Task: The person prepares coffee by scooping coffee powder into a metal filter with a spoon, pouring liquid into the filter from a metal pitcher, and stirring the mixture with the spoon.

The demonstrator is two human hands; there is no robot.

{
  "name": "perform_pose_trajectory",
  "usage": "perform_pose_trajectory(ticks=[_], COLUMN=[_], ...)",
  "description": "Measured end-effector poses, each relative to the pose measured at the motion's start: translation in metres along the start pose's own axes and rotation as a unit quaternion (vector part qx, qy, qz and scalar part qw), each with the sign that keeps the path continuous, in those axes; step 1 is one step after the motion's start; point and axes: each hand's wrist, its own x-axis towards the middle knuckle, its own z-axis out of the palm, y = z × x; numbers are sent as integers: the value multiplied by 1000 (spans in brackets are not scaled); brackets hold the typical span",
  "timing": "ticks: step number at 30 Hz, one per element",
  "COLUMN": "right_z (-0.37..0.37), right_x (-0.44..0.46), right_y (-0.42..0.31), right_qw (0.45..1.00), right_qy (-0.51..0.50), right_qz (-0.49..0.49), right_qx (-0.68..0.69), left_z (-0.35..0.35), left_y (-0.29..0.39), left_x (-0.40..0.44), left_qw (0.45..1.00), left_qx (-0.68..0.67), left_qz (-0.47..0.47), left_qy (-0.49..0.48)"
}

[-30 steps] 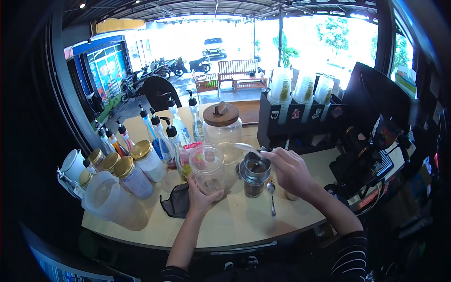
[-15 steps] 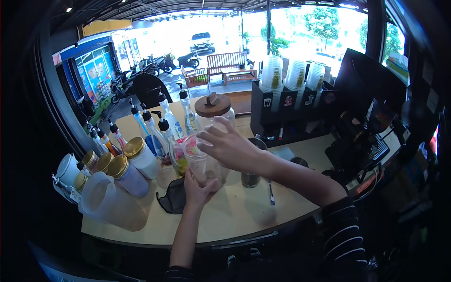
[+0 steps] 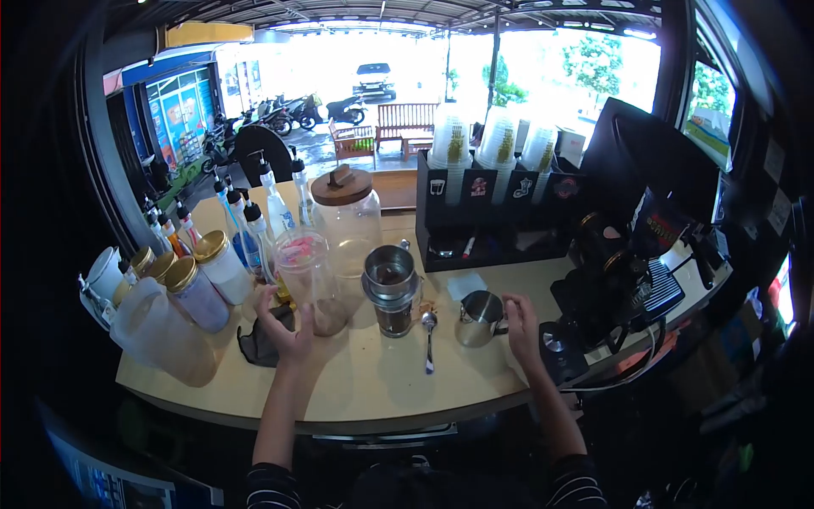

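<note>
My left hand (image 3: pixel 288 332) is open, thumb and fingers apart, beside a clear plastic jar (image 3: pixel 315 284) with pink on its lid. Whether the thumb touches the jar I cannot tell. A crumpled black cloth (image 3: pixel 264 341) lies by that wrist. My right hand (image 3: pixel 522 329) is closed at the handle of a small metal pitcher (image 3: pixel 480 321), which stands upright on the counter. Between my hands are a metal drip filter (image 3: pixel 390 278) on top of a glass (image 3: pixel 395 321) and a spoon (image 3: pixel 430 343).
Gold-lidded jars (image 3: pixel 197 294), pump bottles (image 3: pixel 275 204) and a translucent jug (image 3: pixel 161 335) crowd the left. A large wooden-lidded jar (image 3: pixel 349 225) stands behind. A black cup holder (image 3: pixel 500 225) with stacked cups is at the back; dark equipment (image 3: pixel 610 280) fills the right.
My right hand has left the clear jar's top and moved right to the pitcher. My left hand has loosened from the jar's side. The view has shifted right.
</note>
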Motion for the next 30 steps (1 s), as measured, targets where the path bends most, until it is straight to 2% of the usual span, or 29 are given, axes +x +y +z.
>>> perform_pose_trajectory(ticks=[1,2,4,6,9,11,12,14,20,22,27,30], right_z=[-1,-1,4,7,6,6,4,4,-3,-5,-7,-7], right_x=[-12,-24,-31,-33,-33,-34,-37,-37,-43,-45,-47,-47], right_y=[3,10,30,42,34,33,34,34,29,20,16,13], right_qw=[1000,999,988,984,987,982,978,977,969,970,967,967], right_qy=[5,-1,-2,-12,-25,-38,-40,-45,-68,-70,-97,-105], right_qz=[18,26,100,71,70,79,91,91,76,69,87,72], right_qx=[14,21,115,163,140,165,185,185,225,222,221,220], left_z=[6,9,20,39,67,80,82,87,85,83,85,88], left_y=[12,24,51,82,104,107,104,96,102,109,101,95], left_x=[-3,-7,-3,7,11,12,14,18,14,17,13,7], left_qw=[999,999,993,988,991,984,984,950,956,930,929,942], left_qx=[-45,-34,-33,-69,-77,-125,-120,-186,-138,-191,-193,-171], left_qz=[24,22,56,97,42,-56,-62,-140,-138,-214,-209,-171], left_qy=[9,3,-99,-102,-99,-113,-115,-209,-219,-232,-237,-232])
